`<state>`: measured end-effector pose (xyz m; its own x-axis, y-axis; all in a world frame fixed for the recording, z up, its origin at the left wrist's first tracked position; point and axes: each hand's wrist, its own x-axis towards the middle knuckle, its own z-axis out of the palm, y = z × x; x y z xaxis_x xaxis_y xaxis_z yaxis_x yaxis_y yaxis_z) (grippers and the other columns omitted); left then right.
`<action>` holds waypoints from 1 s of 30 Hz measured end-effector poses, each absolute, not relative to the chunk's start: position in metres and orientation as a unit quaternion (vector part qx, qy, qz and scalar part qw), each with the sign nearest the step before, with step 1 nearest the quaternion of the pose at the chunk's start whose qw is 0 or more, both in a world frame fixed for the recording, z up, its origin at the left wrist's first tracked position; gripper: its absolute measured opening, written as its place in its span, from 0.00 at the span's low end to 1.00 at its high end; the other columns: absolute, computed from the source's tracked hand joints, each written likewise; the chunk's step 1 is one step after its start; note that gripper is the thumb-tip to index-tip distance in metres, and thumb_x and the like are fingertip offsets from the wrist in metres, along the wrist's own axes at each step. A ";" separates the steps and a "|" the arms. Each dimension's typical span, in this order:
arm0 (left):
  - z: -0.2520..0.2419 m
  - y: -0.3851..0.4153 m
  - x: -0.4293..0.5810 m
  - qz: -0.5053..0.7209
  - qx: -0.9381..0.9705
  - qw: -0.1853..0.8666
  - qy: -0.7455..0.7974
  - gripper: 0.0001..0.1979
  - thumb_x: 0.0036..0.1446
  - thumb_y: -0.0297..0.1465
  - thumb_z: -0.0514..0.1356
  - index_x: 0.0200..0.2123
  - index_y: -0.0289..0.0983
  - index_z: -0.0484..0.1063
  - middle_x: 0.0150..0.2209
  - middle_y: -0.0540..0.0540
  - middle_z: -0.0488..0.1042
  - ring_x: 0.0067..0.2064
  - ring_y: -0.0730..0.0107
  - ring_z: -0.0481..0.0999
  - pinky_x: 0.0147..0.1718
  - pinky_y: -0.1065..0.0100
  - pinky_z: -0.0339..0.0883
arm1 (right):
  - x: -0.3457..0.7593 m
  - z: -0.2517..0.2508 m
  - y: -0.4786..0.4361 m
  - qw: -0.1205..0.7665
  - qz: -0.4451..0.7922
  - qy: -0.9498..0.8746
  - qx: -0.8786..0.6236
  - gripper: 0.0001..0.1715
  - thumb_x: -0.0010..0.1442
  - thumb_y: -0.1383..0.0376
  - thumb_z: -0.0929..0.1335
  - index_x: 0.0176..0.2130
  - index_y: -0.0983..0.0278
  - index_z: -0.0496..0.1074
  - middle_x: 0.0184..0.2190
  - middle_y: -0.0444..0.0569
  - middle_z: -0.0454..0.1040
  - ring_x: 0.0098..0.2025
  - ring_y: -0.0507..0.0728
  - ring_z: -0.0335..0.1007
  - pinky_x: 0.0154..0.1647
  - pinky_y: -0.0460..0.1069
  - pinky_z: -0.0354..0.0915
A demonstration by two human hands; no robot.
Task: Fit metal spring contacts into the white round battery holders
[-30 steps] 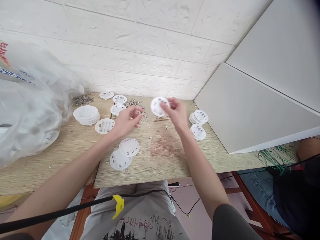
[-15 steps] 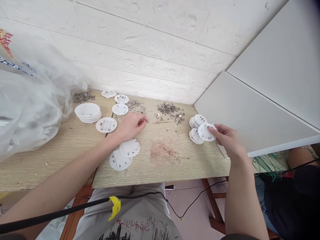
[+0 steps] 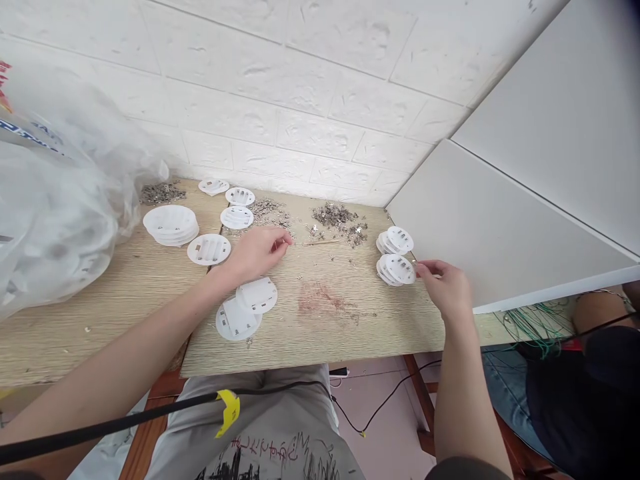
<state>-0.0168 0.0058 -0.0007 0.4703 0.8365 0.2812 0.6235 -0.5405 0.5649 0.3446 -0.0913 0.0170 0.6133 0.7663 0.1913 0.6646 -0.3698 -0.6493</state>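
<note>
While the right hand [image 3: 447, 291] is touching or nearly touching the nearer right stack of white discs [image 3: 401, 271] on the table [image 3: 310, 343], grip unclear, the left hand [image 3: 257, 253] is sitting closed, contents hidden. Discs are looking light, stiff, maybe slippery, rims suiting a pinch.

A dark-sleeved grey shirt [image 3: 295, 423] bears red lettering [image 3: 274, 452] and black scribbles [image 3: 320, 467] over pale trousers [image 3: 215, 381].

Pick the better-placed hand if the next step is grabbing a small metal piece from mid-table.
Left, probably: the left hand is close to the small metal pieces; the right hand is farther off, beside the nearer stack of white discs.
</note>
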 end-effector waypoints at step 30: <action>-0.001 0.005 -0.016 0.201 0.851 0.177 0.451 0.12 0.58 0.32 0.53 0.36 0.39 0.76 0.34 0.46 0.79 0.37 0.61 0.75 0.33 0.64 0.61 | 0.331 -0.005 -0.094 0.483 0.017 -0.423 -0.767 0.25 0.50 0.50 0.70 0.39 0.67 0.77 0.28 0.48 0.71 0.26 0.52 0.59 0.29 0.50 0.58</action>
